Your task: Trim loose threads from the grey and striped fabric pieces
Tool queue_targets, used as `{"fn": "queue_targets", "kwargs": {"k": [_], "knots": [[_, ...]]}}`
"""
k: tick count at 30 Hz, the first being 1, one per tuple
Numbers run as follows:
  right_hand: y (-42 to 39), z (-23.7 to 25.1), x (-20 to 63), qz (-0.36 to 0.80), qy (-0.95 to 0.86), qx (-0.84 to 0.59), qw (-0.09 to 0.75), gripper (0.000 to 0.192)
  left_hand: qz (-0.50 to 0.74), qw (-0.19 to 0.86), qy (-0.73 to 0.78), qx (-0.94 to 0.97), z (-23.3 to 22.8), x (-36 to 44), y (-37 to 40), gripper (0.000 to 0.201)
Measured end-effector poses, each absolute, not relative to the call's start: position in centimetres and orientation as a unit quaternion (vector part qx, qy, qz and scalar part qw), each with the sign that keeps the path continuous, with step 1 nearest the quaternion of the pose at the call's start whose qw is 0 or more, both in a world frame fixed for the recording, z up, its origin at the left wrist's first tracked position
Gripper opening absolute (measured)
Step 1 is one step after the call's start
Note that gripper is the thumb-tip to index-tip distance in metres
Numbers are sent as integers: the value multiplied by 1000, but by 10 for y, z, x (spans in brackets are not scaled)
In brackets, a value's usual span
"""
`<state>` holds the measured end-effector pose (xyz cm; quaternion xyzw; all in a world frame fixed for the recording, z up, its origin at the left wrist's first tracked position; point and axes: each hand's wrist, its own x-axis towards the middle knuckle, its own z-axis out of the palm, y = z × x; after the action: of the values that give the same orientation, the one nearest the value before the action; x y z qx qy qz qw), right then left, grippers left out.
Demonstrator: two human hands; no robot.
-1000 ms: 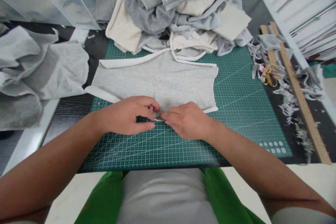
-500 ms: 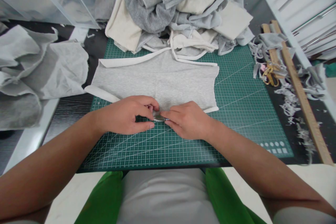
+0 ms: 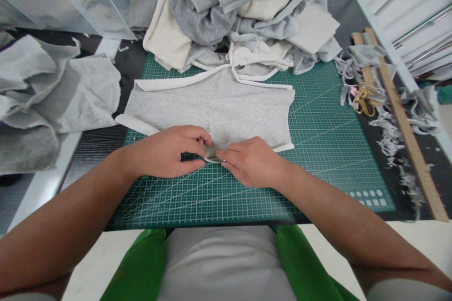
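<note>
Compared with half a second ago, the left hand [image 3: 173, 151] has shifted slightly away from the right hand [image 3: 249, 162], which stays almost in place; this seems to leave a little more room at the near edge of the grey cloth [image 3: 212, 103], spread flat on the green mat [image 3: 325, 150]; the left thumb and index finger stand apart, and I cannot tell if they pinch cloth; the right fingers appear to pinch a small metal tool [image 3: 215, 159]; a fabric pile [image 3: 201, 19] lies behind; on the dark tabletop [image 3: 95, 150], at right, are gold-handled scissors [image 3: 360, 102] and a wooden ruler [image 3: 411, 143].
</note>
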<state>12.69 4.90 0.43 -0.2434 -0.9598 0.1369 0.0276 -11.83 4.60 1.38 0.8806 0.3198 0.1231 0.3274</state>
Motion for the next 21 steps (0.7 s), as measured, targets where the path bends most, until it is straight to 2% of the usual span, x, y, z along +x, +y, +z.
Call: {"fn": "queue_targets", "kwargs": {"k": [5, 21], "knots": [[50, 3, 129, 154, -955, -248, 42, 29, 125, 309, 339, 880, 11, -123, 49, 13], [50, 4, 127, 144, -958, -245, 35, 31, 83, 341, 344, 871, 15, -121, 46, 15]]}}
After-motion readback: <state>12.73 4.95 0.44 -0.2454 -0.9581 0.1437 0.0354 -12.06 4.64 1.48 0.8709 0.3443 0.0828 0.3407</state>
